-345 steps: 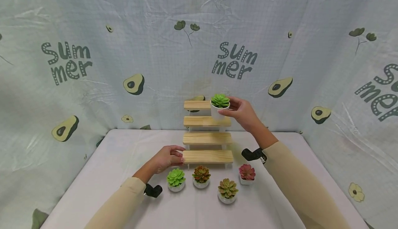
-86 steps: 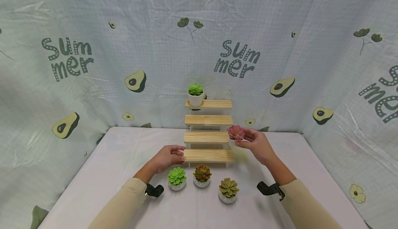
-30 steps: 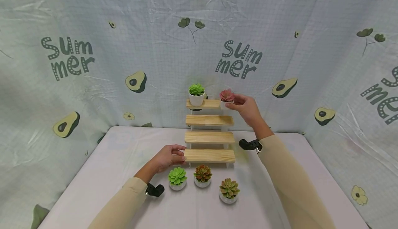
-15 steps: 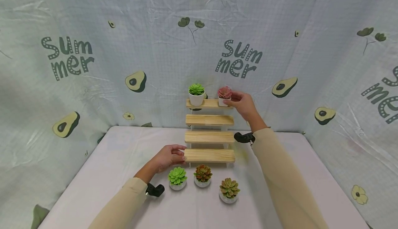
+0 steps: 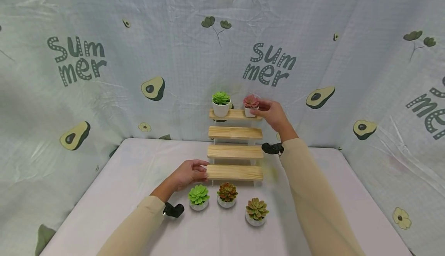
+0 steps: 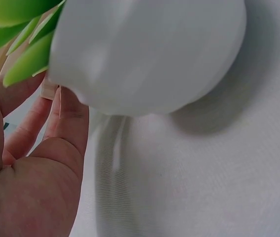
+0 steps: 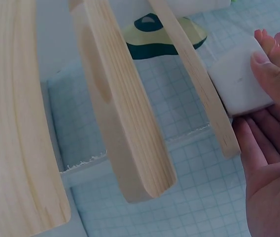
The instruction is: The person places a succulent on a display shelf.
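At the right end of the top tier of a wooden step stand [image 5: 236, 172] sits a pink succulent in a white pot [image 5: 250, 112]. My right hand [image 5: 274, 114] pinches this pot, thumb on its side in the right wrist view, with the pot base against the wooden slat [image 7: 199, 81]. My left hand [image 5: 189, 174] holds the left end of the lowest tier between thumb and fingers. The left wrist view has a white pot [image 6: 150, 54] with green leaves in front of part of that hand. A bright green succulent [image 5: 221, 104] stands at the top tier's left end.
Before the stand, on the white table [image 5: 114, 194], are a light green succulent [image 5: 198, 196], a reddish-brown one [image 5: 227, 194] and an olive-coloured one [image 5: 256, 210], all in white pots. A printed curtain [image 5: 187, 63] hangs close behind the stand.
My right hand has brought the pink succulent from beside the stand up to the top tier, setting it down there. Earlier the green succulent went onto that tier. My left hand has stayed put.
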A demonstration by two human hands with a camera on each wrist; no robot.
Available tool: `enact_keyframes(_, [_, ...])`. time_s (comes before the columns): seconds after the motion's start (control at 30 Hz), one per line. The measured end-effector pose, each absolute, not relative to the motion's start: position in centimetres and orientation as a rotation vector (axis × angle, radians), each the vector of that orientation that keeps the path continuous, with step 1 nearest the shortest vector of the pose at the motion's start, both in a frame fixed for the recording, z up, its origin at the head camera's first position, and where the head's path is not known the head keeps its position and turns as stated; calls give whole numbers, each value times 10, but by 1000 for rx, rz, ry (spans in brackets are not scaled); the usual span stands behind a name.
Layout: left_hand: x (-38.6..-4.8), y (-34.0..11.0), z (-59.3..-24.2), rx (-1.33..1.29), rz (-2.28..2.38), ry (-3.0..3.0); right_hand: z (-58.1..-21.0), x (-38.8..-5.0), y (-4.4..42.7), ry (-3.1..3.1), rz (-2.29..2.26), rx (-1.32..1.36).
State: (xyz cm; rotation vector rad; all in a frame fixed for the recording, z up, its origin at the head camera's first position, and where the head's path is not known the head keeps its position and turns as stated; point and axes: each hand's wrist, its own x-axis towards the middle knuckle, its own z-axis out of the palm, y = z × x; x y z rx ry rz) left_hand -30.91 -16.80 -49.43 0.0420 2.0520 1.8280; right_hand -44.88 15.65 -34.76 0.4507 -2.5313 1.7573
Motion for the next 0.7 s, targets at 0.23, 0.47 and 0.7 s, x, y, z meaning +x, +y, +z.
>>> enact_keyframes(0.23, [-308,-168,-494,54,1835,2042,-344,-446,156,-2525,1809,459])
enact_keyframes(0.47, [-308,-168,-496,73,1845,2033,-348,-450,161,-2526,1844,453])
enact_keyframes(0.7, [-308,-169,-493,77,1839,2042,-349,-447,163,-2493,1838,438])
